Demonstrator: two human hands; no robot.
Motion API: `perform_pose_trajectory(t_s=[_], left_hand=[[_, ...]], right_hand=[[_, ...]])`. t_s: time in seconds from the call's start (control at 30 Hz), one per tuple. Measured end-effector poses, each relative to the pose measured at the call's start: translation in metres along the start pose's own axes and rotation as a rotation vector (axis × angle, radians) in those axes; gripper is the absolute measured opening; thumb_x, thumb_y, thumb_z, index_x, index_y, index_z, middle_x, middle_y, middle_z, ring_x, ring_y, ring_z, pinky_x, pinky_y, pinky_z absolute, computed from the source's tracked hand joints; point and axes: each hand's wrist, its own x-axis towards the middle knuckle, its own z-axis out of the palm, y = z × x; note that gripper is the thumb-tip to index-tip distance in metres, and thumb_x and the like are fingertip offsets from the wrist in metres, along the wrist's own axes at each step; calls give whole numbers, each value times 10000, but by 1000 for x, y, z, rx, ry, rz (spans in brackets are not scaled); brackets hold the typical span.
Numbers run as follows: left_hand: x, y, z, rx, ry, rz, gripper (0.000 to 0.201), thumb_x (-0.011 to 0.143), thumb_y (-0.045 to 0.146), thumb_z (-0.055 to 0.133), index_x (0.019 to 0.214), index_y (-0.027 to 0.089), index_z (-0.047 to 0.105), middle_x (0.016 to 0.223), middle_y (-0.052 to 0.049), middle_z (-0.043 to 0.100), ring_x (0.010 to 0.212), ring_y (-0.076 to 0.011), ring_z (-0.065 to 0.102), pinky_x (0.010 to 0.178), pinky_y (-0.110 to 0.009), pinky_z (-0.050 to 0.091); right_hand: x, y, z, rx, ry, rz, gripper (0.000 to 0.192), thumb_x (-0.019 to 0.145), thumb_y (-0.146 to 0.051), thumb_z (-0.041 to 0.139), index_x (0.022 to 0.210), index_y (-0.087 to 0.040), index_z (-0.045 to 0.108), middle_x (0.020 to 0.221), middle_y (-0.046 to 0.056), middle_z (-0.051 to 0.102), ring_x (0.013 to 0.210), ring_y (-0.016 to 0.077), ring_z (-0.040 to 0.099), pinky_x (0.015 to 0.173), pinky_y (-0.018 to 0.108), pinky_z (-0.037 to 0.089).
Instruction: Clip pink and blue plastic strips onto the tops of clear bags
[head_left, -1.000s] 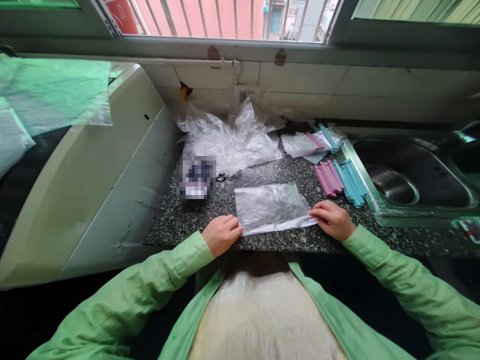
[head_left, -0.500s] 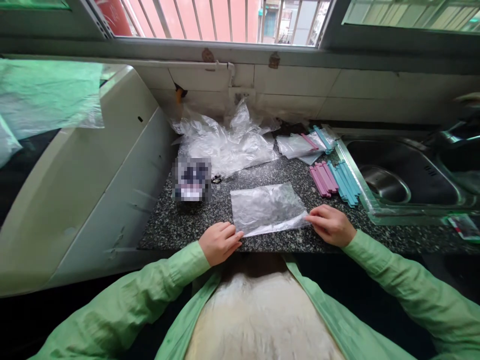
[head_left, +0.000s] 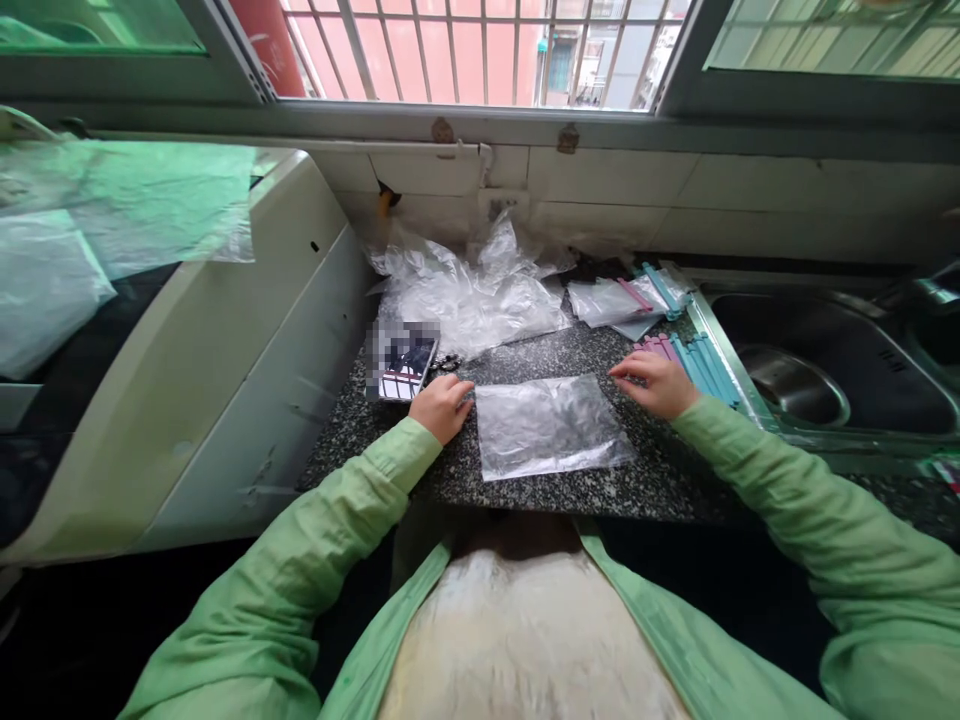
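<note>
Both hands over the dark speckled table (head_left: 540,497), long green sleeves reaching in from either side. Between them we have a clear plastic bag (head_left: 551,428), lying flat near the table's front edge, lightly wrinkled, its near edge showing as a brighter strip.

Left hand (head_left: 442,408): at the bag's far left corner, back of the hand upward, fingers bent and held close to one another. We cannot tell whether the tips touch the plastic or stop just beside it, nor whether they pinch anything.

Right hand (head_left: 655,384): just beyond the bag's far right corner, fingers bent and bunched, tips pointing in toward the bag. Thumb and forefinger lie near each other; we cannot tell if they meet.

Close behind the left hand we note a phone (head_left: 414,372), partly blurred out, bars reflected on its screen. Behind that, a large crumpled heap of clear plastic (head_left: 472,300), spread back toward the tiled wall.

Behind the right hand, partly covered by it, pink strips (head_left: 654,345) lie beside a row of blue strips (head_left: 705,365). Farther back we find a small stack of plastic bags (head_left: 607,302) with pink and blue strips on it. To the right, a steel sink (head_left: 750,400); to the left, a pale appliance (head_left: 255,360) with plastic sheeting (head_left: 172,200) draped over its top.
</note>
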Motion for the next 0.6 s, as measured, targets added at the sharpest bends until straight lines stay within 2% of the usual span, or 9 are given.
perform_pose_trajectory(t_s=[0.13,0.27,0.43,0.6], left_hand=[[12,3,15,-55,-81,-85,235,719,235,539,927,158,618,809,-59,604,777,-178,571,722,-292,468],[16,6,16,-102,-148,-140,258,698,205,538,937,166,629,810,-50,623,756,-168,576,690,-273,467],[21,7,11,-107,-175,-172,250,674,131,498,854,184,664,741,-33,621,689,-145,571,615,-238,443],[25,8,15,-75,-175,-202,244,694,148,482,834,197,676,721,-35,616,695,-152,576,581,-239,427]], right_hand=[[21,18,16,21,-138,55,166,685,-202,574,829,-190,654,752,46,625,721,173,579,670,300,477],[27,26,25,77,-225,65,219,653,-193,607,866,-202,657,787,44,626,749,174,577,709,308,471],[29,25,34,146,-231,64,120,670,-219,591,763,-191,661,737,35,629,717,160,563,684,286,449],[30,25,42,58,-164,115,77,671,-199,571,645,-179,641,667,33,616,675,159,537,664,287,428]])
